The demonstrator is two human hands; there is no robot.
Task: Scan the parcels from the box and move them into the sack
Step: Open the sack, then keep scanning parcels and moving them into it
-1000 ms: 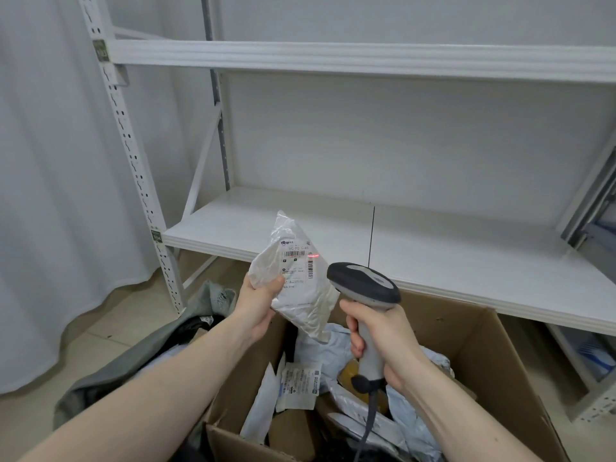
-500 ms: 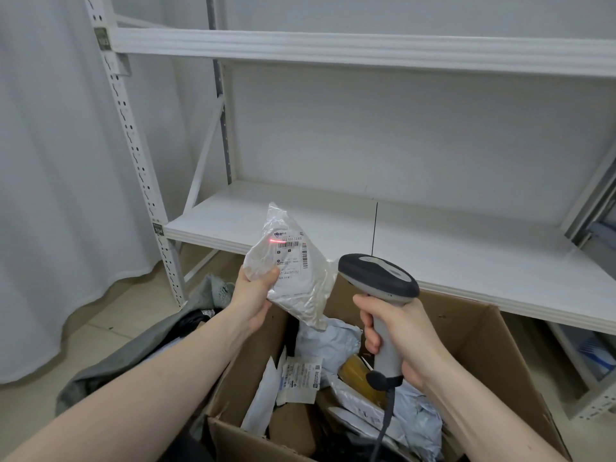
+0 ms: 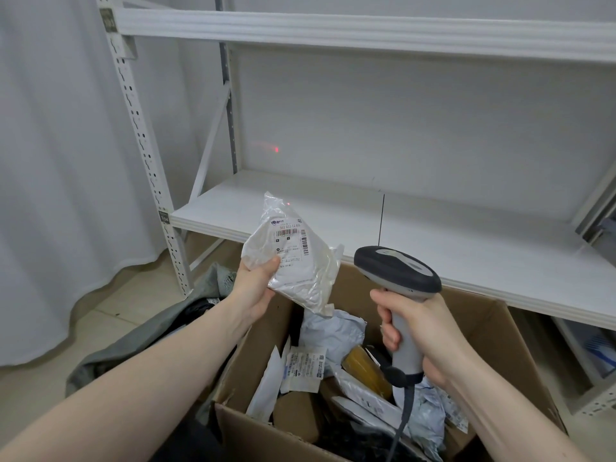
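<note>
My left hand grips a clear plastic parcel by its lower left edge and holds it up over the box, label and barcodes facing me. My right hand is wrapped round the grey handle of a barcode scanner, just right of the parcel. The scanner's red dot lands on the wall behind, and a faint red spot sits at the parcel's top. Below, the open cardboard box holds several bagged parcels. A grey-green sack lies on the floor left of the box.
A white metal shelf rack stands right behind the box, its lower shelf just above the box's far rim. A white curtain hangs at the left. The scanner's cable drops into the box. Tiled floor shows at the lower left.
The red scanner dot has left the parcel's label and now falls on the wall above it. Both hands and the parcel stay in about the same place over the box.
</note>
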